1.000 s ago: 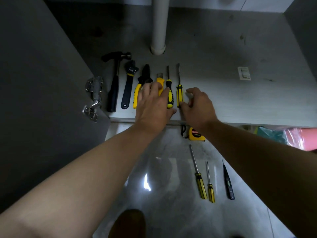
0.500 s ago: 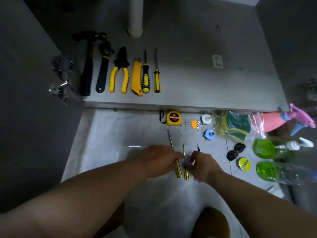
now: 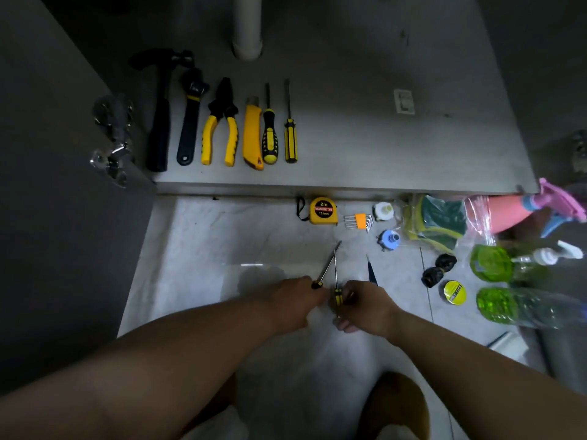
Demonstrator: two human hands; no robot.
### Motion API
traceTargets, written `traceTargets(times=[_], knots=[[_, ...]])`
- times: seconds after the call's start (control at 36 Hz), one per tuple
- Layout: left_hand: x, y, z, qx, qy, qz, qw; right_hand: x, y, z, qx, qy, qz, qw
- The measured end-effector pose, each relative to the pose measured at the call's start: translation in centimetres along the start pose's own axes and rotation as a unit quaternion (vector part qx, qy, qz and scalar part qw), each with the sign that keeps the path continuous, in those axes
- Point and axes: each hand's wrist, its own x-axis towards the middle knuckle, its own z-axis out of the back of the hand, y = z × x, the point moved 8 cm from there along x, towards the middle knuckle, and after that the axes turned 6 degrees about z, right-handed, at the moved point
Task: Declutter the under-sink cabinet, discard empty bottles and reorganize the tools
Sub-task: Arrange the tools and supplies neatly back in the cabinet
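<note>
Head view: I have both hands low over the pale floor tile (image 3: 197, 249), near side of the cabinet floor (image 3: 397, 154).

- The left hand (image 3: 293, 300) has its fingers curled round the handle of the longer screwdriver (image 3: 327, 265), so only the handle's end shows. The shaft points far and to the right.
- The right hand (image 3: 365, 304) pinches the yellow-and-black handle of the smaller screwdriver (image 3: 338, 296) between thumb and fingertips, with the shaft pointing straight away. The two shafts cross near their tips.
- Handling (my judgement): both are light, rigid and thin. The steel shafts are probably slick and the tips sharp, so I'd hold by the ribbed handles only. A light pinch should do for the small one.
- A dark pen-like tester (image 3: 371, 274) lies on the tile just right of the right hand, untouched.
- The far row on the cabinet floor, left to right: hammer (image 3: 160, 122), wrench (image 3: 190, 122), pliers (image 3: 220, 128), utility knife (image 3: 253, 134) and two screwdrivers (image 3: 279, 139).
- There is open space to the right of that row, likely where these two go.
- The tape measure (image 3: 323, 211) and hex keys (image 3: 359, 221) sit on the tile by the cabinet edge.
</note>
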Motion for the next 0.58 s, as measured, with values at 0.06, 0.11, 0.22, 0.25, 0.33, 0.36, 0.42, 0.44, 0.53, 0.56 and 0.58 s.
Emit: traceTargets(times=[0.06, 0.11, 0.22, 0.25, 0.33, 0.36, 0.42, 0.44, 0.53, 0.56, 0.58], knots=[[-0.6, 0.1, 1.0, -0.023, -0.021, -0.022, 0.999, -0.9, 2.1, 1.2, 0.010, 0.001, 0.055, 0.998], [-1.3, -0.1, 2.6, -0.029, -0.074, -0.047, 0.996, -1.8, 4.5, 2.4, 0.001, 0.004, 0.102, 0.995], [-2.7, -1.3, 6.7, -0.063, -0.210, -0.073, 0.973, -3.0, 8.7, 4.8, 0.052, 0.011, 0.155, 0.987], [-3.0, -1.4, 7.7, -0.077, -0.240, -0.071, 0.965, -3.2, 9.8, 5.4, 0.070, 0.008, 0.168, 0.983], [-3.5, -1.7, 10.6, -0.114, -0.306, -0.064, 0.943, -3.9, 12.9, 7.2, 0.118, 0.000, 0.206, 0.971], [-3.6, -1.8, 11.7, -0.119, -0.326, -0.060, 0.936, -4.0, 13.8, 7.7, 0.131, -0.007, 0.220, 0.967], [-3.7, -1.8, 14.1, -0.123, -0.365, -0.051, 0.921, -4.1, 15.3, 8.9, 0.144, -0.035, 0.244, 0.958], [-3.6, -1.7, 15.3, -0.122, -0.381, -0.045, 0.915, -4.0, 15.9, 9.4, 0.146, -0.059, 0.249, 0.956], [-3.3, -0.7, 19.3, -0.068, -0.443, -0.011, 0.894, -2.7, 16.8, 11.2, 0.154, -0.139, 0.238, 0.949], [-3.1, -0.2, 20.6, -0.043, -0.458, 0.007, 0.888, -2.1, 17.0, 11.7, 0.147, -0.161, 0.226, 0.949], [-2.8, 0.3, 21.7, -0.019, -0.466, 0.027, 0.884, -1.5, 17.1, 12.2, 0.130, -0.179, 0.214, 0.951]])
